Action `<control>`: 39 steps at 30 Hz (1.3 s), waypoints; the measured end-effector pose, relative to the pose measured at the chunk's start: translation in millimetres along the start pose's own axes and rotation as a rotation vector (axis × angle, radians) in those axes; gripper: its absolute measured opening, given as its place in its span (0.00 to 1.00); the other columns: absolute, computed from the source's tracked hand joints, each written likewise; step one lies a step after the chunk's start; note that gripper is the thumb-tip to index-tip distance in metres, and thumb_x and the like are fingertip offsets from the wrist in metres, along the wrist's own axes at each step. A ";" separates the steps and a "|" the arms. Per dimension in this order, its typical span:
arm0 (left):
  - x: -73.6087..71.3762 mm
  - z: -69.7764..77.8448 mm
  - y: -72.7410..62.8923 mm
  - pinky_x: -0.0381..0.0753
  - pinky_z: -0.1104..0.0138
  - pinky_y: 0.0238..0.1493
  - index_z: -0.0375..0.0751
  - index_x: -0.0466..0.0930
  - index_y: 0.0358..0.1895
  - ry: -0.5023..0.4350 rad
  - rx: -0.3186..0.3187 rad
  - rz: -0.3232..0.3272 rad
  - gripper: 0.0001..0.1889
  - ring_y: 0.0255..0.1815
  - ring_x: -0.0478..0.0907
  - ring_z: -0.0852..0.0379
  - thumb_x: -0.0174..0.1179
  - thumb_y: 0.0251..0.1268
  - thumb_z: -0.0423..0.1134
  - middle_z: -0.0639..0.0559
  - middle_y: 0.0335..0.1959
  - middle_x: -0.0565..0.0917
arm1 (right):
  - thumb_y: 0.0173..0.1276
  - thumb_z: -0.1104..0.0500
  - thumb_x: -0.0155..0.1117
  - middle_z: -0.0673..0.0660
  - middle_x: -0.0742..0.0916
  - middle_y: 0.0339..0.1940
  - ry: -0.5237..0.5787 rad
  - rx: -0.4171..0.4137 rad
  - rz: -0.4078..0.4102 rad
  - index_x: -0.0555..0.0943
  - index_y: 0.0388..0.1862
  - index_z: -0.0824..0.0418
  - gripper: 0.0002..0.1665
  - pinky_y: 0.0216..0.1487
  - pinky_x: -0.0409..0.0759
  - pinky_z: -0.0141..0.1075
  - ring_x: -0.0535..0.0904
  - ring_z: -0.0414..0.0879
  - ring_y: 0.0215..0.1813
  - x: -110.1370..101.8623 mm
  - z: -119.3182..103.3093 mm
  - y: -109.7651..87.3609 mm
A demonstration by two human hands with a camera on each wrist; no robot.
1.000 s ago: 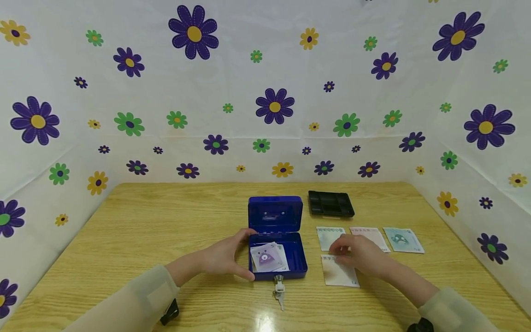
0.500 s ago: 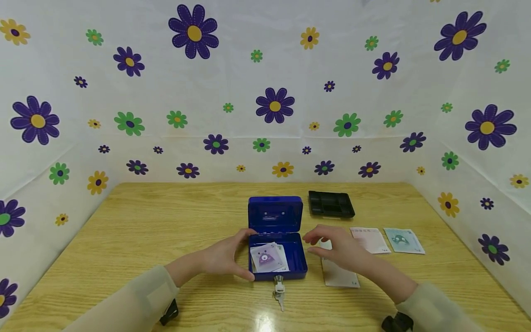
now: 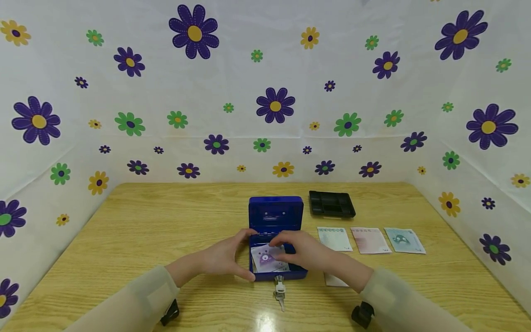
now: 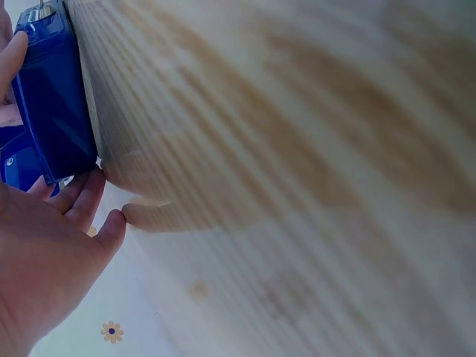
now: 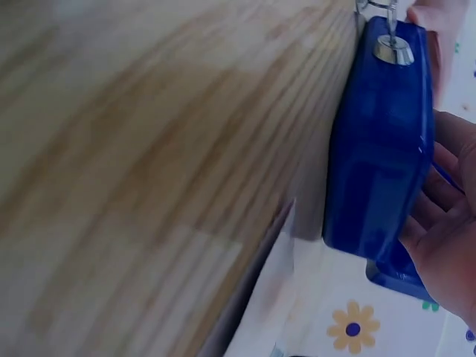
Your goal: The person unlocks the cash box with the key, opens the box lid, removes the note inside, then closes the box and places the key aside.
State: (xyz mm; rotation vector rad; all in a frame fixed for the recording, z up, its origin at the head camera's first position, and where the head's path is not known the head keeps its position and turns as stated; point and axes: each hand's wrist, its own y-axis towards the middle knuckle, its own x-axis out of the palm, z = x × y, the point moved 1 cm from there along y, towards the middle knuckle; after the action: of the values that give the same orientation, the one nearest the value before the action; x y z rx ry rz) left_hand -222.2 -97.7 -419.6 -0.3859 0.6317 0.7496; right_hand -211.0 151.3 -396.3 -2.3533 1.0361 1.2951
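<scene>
A blue cash box (image 3: 300, 275) stands with its lid raised, keys (image 3: 280, 290) hanging from the front lock. My left hand (image 3: 221, 255) holds the box by its left side, thumb at the front corner and fingers towards the hinge; the left wrist view shows this hand (image 4: 56, 238) along the box wall. Inside lie play banknotes, a purple one (image 3: 265, 258) on top. My right hand (image 3: 309, 251) reaches over the right wall into the box, thumb and forefinger apart above the notes. From the right wrist, the box hides most of this hand's (image 5: 450, 223) fingertips.
Three play notes lie in a row to the right: a pale green one (image 3: 333, 239), a pink one (image 3: 370, 240) and a teal one (image 3: 404, 240). Another note (image 3: 335, 280) lies partly under my right forearm. A black compartment tray (image 3: 332, 204) sits behind them. Flowered cloth surrounds the table.
My right hand has moved left from above the notes on the table into the cash box. The left hand keeps its place on the box.
</scene>
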 end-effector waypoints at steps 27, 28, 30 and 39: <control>0.5 -0.2 0.9 0.58 0.50 0.69 0.43 0.51 0.74 0.004 0.017 0.000 0.53 0.71 0.61 0.48 0.76 0.47 0.53 0.43 0.71 0.64 | 0.68 0.57 0.66 0.51 0.84 0.52 -0.057 0.016 -0.095 0.80 0.56 0.59 0.18 0.53 0.77 0.37 0.79 0.42 0.53 11.0 1.4 13.2; 0.6 -0.4 0.7 0.58 0.50 0.69 0.43 0.51 0.74 0.004 0.017 0.000 0.54 0.71 0.60 0.48 0.76 0.47 0.53 0.43 0.71 0.63 | 0.68 0.56 0.66 0.51 0.84 0.52 -0.053 0.021 -0.095 0.80 0.56 0.59 0.18 0.53 0.78 0.38 0.79 0.42 0.53 10.5 1.2 12.5; 0.5 -0.5 0.3 0.58 0.50 0.69 0.44 0.51 0.74 0.002 0.011 -0.001 0.54 0.71 0.60 0.48 0.76 0.47 0.53 0.43 0.71 0.64 | 0.69 0.56 0.65 0.51 0.84 0.52 -0.052 0.030 -0.092 0.80 0.56 0.58 0.18 0.53 0.78 0.38 0.79 0.42 0.53 9.5 0.6 10.8; -0.7 1.9 -1.0 0.58 0.50 0.69 0.44 0.51 0.73 -0.018 0.006 -0.001 0.53 0.69 0.63 0.47 0.76 0.48 0.52 0.43 0.69 0.66 | 0.69 0.56 0.65 0.51 0.85 0.51 -0.053 0.053 -0.079 0.80 0.56 0.59 0.17 0.52 0.78 0.38 0.80 0.42 0.52 6.3 -2.8 6.5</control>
State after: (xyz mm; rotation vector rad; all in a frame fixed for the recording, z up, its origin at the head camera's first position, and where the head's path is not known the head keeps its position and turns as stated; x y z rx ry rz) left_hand -221.1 -97.7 -417.6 -0.3739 0.6168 0.7497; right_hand -211.6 142.3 -399.2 -2.2840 0.9407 1.2785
